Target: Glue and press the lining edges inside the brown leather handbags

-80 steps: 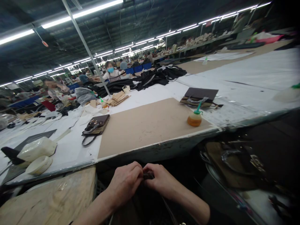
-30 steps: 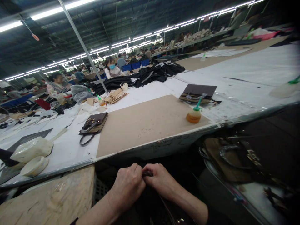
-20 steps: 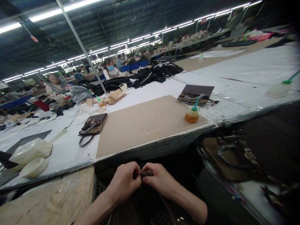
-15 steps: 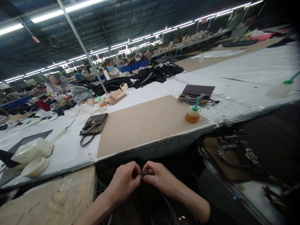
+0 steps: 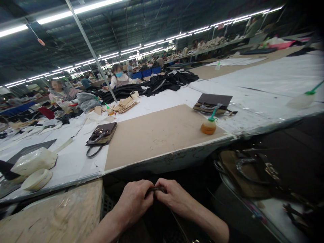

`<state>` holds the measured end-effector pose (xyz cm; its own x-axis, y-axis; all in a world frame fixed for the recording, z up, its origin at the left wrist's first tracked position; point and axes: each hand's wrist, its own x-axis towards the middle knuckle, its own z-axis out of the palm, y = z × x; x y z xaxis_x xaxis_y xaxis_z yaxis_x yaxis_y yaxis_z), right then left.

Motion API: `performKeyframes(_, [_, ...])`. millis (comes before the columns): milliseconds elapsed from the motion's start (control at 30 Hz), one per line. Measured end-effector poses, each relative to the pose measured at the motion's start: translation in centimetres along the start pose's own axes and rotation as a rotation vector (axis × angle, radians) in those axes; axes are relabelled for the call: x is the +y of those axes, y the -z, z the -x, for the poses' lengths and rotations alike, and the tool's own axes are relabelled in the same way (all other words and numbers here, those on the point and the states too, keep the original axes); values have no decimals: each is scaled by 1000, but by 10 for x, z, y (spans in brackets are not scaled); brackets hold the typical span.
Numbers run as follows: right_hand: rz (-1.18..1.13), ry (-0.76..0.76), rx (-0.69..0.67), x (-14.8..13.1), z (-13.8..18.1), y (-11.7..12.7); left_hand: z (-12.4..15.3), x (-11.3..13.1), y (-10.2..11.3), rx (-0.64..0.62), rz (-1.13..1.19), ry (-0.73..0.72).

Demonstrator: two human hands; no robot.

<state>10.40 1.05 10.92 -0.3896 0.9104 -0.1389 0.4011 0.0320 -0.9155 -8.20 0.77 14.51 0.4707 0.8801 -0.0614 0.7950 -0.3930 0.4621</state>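
Note:
Low in front of the table edge, my left hand (image 5: pixel 136 199) and my right hand (image 5: pixel 176 196) meet with fingertips almost touching. Both pinch a thin dark brown strap (image 5: pixel 157 189) that bows slightly between them. Below, a narrow strip runs down past my right wrist into shadow, where a little gold-coloured metal glints; what it belongs to is too dark to make out. Beyond the hands lies a tan board (image 5: pixel 157 135) on the white-covered table. A brown handbag (image 5: pixel 102 135) with looped handles rests at its left side, and another brown bag (image 5: pixel 214 103) at its back right corner.
A squeeze bottle of amber liquid (image 5: pixel 208 126) stands on the board's right. Left are a white tub (image 5: pixel 37 179) and a wrapped block (image 5: pixel 34 162). More bag pieces (image 5: pixel 248 172) sit low on the right. Two people work across the table by a dark fabric pile (image 5: pixel 167 81).
Both hands have shifted slightly down. The strap between the fingers now bows up more and shows more of its length. Across the table, one person's arm has moved out to the left.

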Motion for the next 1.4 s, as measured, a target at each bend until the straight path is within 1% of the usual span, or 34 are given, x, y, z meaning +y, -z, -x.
performKeyframes(133, [61,3,24,-1,1,-5,-1,-2,-5,-10,-125,-12])
performKeyframes(267, [52,23,49,5,1,-9,-2,-2,-12,-2,-292,-57])
performKeyframes(400, [8,25,54,7,-1,-10,-4,-3,-18,6,-336,-118])
performKeyframes(500, [-29,4,44,6,-3,-8,-9,-3,-17,8,-299,-52])
performKeyframes(567, [-54,-11,10,5,-5,-6,-13,-2,-12,14,-245,21])
performKeyframes(667, [-76,-17,-63,7,-5,3,-18,0,-1,-16,-58,152])
performKeyframes(733, [-110,-21,-112,8,-3,11,-19,2,6,-56,96,208])
performKeyframes(800, [-124,-17,-132,8,1,21,-19,3,9,-73,177,209])
performKeyframes(900, [-71,36,-123,4,7,33,-19,3,10,-66,214,186])
performKeyframes(1000, [-19,71,-127,0,9,39,-20,4,9,-54,252,156])
performKeyframes(1133, [30,35,-102,2,8,40,-21,3,7,-47,291,139])
performKeyframes(1300, [19,30,-62,6,8,37,-21,3,5,-71,310,139])
performKeyframes(1400, [-12,-4,-21,8,10,33,-21,4,5,-76,312,136])
